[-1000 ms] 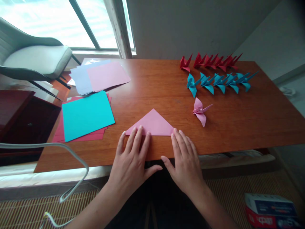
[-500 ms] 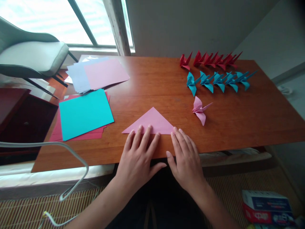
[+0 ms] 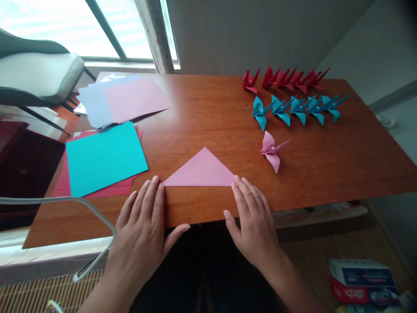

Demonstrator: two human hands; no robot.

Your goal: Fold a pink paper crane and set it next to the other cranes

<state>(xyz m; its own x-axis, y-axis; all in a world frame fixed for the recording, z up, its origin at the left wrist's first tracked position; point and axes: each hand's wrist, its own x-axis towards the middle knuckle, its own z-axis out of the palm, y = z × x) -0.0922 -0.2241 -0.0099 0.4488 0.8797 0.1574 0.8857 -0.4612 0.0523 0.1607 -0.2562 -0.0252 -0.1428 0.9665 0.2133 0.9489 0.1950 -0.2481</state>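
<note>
A pink paper folded into a triangle [image 3: 202, 170] lies flat near the front edge of the wooden table [image 3: 211, 117]. My left hand [image 3: 141, 226] rests flat with fingers spread, its fingertips at the triangle's left corner. My right hand [image 3: 254, 219] lies flat too, fingertips touching the right corner. Neither hand holds anything. A finished pink paper crane [image 3: 271, 150] sits to the right of the triangle.
A cyan sheet [image 3: 104, 156] lies on red sheets at the left, with pink and lilac sheets [image 3: 124, 100] behind. Rows of blue cranes [image 3: 296, 108] and red cranes [image 3: 283, 79] stand at the back right. A chair [image 3: 35, 78] is at the far left, a box [image 3: 361, 280] on the floor.
My left hand slid left along the triangle's bottom edge, from its middle to its left corner. My right hand stayed at the right corner.
</note>
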